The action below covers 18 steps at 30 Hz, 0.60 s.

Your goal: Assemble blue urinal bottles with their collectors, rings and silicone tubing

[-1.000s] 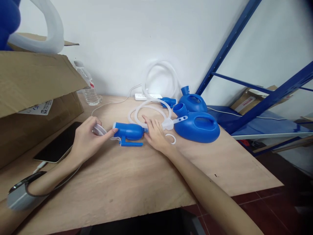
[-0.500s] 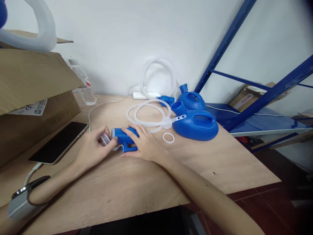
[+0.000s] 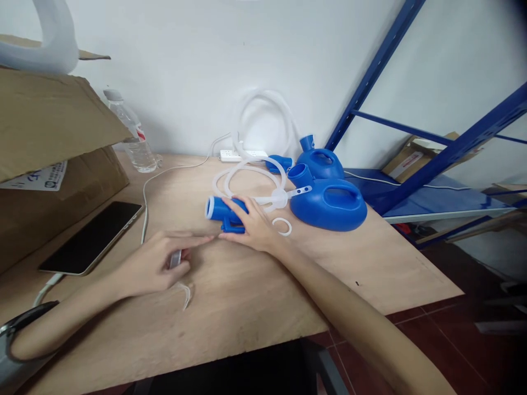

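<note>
On the tabletop (image 3: 247,296), the right hand (image 3: 252,226) curled its fingers over the blue plastic funnel (image 3: 225,209), seemingly light, stiff and slick, best gripped round its barrel, while the left hand (image 3: 152,267) pinched a soft translucent cap (image 3: 176,258).

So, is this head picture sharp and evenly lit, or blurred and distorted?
Head view: light soft and even, faint shadow under the right hand; left hand and its clear cap slightly blurred; blue shelf frame leans from lens distortion.
</note>
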Each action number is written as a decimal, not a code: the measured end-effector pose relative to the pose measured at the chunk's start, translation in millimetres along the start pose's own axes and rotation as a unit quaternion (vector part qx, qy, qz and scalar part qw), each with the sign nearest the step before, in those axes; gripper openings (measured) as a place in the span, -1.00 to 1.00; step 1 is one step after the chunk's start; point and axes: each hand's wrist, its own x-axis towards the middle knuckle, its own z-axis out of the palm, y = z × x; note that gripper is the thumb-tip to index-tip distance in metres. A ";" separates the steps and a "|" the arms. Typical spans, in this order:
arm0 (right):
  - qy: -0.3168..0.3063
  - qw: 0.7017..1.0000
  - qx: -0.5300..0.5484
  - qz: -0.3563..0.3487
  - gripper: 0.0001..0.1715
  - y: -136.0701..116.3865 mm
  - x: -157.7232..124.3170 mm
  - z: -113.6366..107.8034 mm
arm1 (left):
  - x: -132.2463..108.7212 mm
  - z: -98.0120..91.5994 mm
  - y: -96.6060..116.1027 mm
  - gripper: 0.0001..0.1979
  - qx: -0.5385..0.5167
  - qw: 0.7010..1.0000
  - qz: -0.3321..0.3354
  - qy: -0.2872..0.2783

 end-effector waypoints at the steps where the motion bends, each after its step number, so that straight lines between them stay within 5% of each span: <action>1: -0.007 1.000 0.000 -0.011 0.00 1.1 -0.2 0.2 | 0.0 0.0 -0.3 -0.46 0.009 1.000 -0.004 0.027; 7: 0.008 0.999 0.026 -0.040 0.06 -2.4 -1.8 3.4 | 3.9 6.6 -16.2 -0.79 0.092 0.980 -0.053 0.168; 13: 0.041 0.997 0.027 -0.055 0.05 -0.4 -2.6 6.0 | 10.0 14.1 -32.4 -0.62 0.152 0.953 -0.064 0.255; 18: 0.052 0.996 0.026 -0.062 0.06 0.6 -3.1 8.4 | 17.9 11.7 -7.2 -0.71 0.073 0.977 -0.018 0.201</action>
